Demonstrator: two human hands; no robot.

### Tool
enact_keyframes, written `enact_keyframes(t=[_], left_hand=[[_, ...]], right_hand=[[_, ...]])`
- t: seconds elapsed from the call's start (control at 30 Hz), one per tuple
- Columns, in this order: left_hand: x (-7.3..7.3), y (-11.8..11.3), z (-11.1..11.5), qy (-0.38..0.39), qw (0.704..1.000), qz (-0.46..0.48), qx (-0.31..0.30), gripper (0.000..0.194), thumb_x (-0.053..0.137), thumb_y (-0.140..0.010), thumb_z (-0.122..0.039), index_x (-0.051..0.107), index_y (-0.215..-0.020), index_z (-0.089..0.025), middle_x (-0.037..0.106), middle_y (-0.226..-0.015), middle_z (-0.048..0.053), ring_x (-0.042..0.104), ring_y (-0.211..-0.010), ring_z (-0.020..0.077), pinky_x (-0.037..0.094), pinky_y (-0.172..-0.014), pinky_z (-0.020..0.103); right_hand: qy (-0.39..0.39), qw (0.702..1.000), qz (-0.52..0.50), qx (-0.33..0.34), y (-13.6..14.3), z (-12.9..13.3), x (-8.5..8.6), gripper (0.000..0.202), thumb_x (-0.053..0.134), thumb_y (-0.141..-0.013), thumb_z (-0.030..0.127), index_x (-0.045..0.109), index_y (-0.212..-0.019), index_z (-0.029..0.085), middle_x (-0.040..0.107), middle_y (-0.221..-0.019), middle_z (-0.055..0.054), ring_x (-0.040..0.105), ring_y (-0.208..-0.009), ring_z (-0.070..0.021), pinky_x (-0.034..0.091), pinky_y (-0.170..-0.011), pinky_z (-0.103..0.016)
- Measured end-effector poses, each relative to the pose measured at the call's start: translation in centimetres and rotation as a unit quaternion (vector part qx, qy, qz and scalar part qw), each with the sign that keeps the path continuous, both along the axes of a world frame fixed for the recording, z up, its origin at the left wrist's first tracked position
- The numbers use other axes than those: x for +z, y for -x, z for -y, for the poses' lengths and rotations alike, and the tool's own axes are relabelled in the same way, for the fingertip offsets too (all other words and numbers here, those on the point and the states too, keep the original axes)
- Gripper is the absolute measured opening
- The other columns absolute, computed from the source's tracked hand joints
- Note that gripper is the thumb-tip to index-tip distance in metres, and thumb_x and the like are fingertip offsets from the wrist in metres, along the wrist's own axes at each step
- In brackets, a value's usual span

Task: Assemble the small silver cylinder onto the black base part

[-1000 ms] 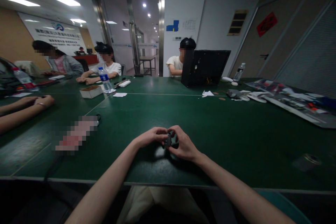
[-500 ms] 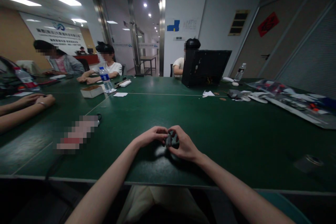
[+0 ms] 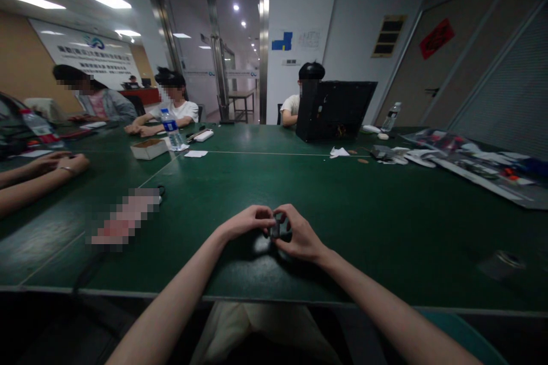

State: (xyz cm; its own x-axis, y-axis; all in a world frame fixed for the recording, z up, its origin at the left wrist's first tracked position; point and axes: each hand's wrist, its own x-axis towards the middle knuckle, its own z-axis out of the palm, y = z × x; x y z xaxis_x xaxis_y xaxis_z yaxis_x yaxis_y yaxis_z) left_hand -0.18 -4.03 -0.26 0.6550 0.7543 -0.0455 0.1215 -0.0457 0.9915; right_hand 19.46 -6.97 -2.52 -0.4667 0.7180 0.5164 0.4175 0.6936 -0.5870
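Note:
A small dark grey object [image 3: 275, 230], too small and dim to name, is held just above the green table [image 3: 240, 182] near its front edge. From the left, my left hand [image 3: 252, 221] has its thumb and fingers closed on it. My right hand [image 3: 297, 235] curves around the object's other side, thumb below and fingers above, with fingertips against it. Part of the object is hidden by the fingers.
A pixelated flat item [image 3: 128, 217] lies to my left, beyond it a co-worker's forearms [image 3: 51, 174]. Farther back stand an open box [image 3: 149, 149], a water bottle [image 3: 171, 130] and a black computer case [image 3: 336, 111]. A cylindrical object [image 3: 503, 265] is at right, near a cluttered tray [image 3: 483, 179].
Both hands stay in place around the small dark object. The fingers shift very slightly, and the whole view moves a little.

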Motion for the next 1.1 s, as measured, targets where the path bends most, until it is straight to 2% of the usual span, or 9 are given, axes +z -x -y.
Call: enact_keyframes(t=[0.17,0.33,0.83,1.1], left_hand=[[-0.07,0.0,0.1,0.008,1.0,0.016,-0.009,0.027,0.066,-0.077,-0.031,0.066,-0.095,-0.012,0.063,-0.086,0.005,0.057,-0.077,0.0155,0.042,-0.074,0.026],[-0.27,-0.02,0.07,0.033,0.999,0.028,-0.011,0.026,0.066,-0.075,-0.03,0.067,-0.093,-0.011,0.063,-0.083,0.005,0.055,-0.075,0.0154,0.041,-0.074,0.025],[-0.35,0.01,-0.38,-0.005,1.0,-0.018,0.016,0.038,0.063,-0.078,-0.048,0.067,-0.079,-0.01,0.058,-0.068,0.001,0.05,-0.063,0.0122,0.041,-0.064,0.023],[-0.04,0.15,-0.1,-0.011,0.999,-0.032,0.004,0.035,0.067,-0.075,-0.044,0.065,-0.085,-0.011,0.061,-0.075,0.002,0.054,-0.066,0.0124,0.042,-0.063,0.023]], right_hand=[[0.006,1.0,-0.004,0.002,-0.08,-0.01,-0.1,0.047,0.065,-0.067,0.02,0.045,-0.109,0.021,0.052,-0.102,-0.005,0.053,-0.084,-0.017,0.045,-0.071,-0.028],[0.008,1.0,-0.009,0.004,-0.12,-0.01,-0.03,0.046,0.066,-0.067,0.021,0.046,-0.109,0.021,0.053,-0.101,-0.005,0.054,-0.083,-0.0165,0.045,-0.071,-0.028],[0.1,0.994,-0.047,0.015,-0.16,-0.63,-0.28,0.045,0.07,-0.068,0.028,0.051,-0.108,0.019,0.057,-0.098,-0.005,0.057,-0.078,-0.0151,0.048,-0.065,-0.027],[0.028,0.999,-0.039,-0.001,0.07,-0.19,-0.24,0.046,0.067,-0.068,0.024,0.046,-0.109,0.02,0.054,-0.097,-0.005,0.055,-0.082,-0.0159,0.046,-0.068,-0.027]])
